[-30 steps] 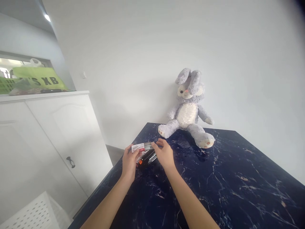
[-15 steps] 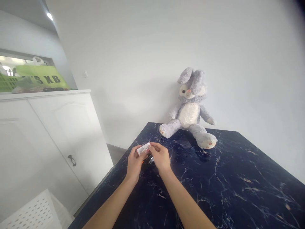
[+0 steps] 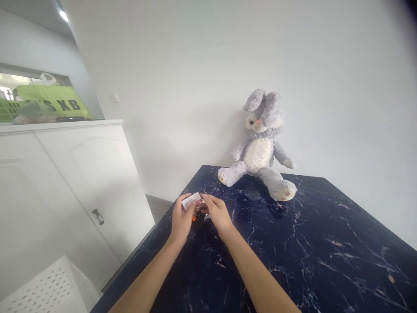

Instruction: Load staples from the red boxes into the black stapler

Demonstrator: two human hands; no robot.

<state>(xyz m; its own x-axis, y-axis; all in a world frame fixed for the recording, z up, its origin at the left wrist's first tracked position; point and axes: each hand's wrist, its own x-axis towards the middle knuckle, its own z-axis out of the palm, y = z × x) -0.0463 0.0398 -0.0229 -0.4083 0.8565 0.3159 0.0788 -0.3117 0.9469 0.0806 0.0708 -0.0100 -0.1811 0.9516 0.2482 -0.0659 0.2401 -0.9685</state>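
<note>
My left hand [image 3: 181,219] is closed on a small white box [image 3: 190,201] with print and a pinkish-red part at its right end. The thumb lies across the box's near face. At that right end, my right hand [image 3: 219,214] has its thumb and fingers pinched together; just what they grip is too small to make out. Below the hands on the dark table lie a small orange piece [image 3: 194,218] and some shiny metallic things [image 3: 206,217], partly hidden by the fingers.
A grey plush rabbit [image 3: 259,156] sits against the wall on the dark blue marbled table [image 3: 293,256]. To the left stands a white cabinet [image 3: 97,165] with a green bag [image 3: 52,100] on top. A white perforated container [image 3: 45,287] is at the lower left.
The white box has shifted slightly left and up with my left hand. My right fingers have moved off its face to the right end. The view has tilted slightly.
</note>
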